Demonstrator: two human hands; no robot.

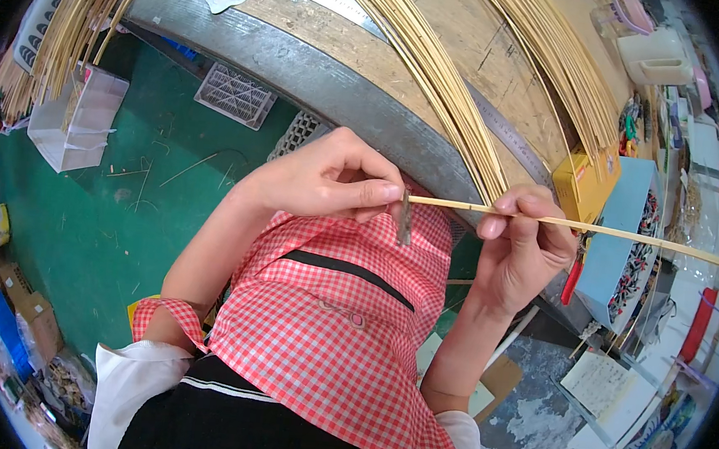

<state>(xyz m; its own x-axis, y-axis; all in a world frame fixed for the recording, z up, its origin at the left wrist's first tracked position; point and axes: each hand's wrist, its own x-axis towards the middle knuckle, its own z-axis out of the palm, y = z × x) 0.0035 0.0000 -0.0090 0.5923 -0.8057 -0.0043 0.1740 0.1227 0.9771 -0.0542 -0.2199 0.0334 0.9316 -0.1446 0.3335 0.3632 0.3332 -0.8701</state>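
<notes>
A thin bamboo strip [448,204] runs nearly level in front of my body and out toward the right edge. The thumb and forefinger of my left hand [338,179] are pinched at its left end. A short, flat grey piece [404,222] hangs down there, touching the fingertips. Whether it is a blade or tape I cannot make out. My right hand [529,245] grips the same strip farther right, thumb and fingers closed around it, palm turned up. Below both hands lies my red checked apron [330,281].
Ahead stands a wooden workbench [299,30] with a metal edge, bearing long bamboo strips [551,50] and a steel ruler [510,135]. At right are a yellow box [578,184] and a blue box [605,273] of small dark pieces. A white bin [81,118] stands left.
</notes>
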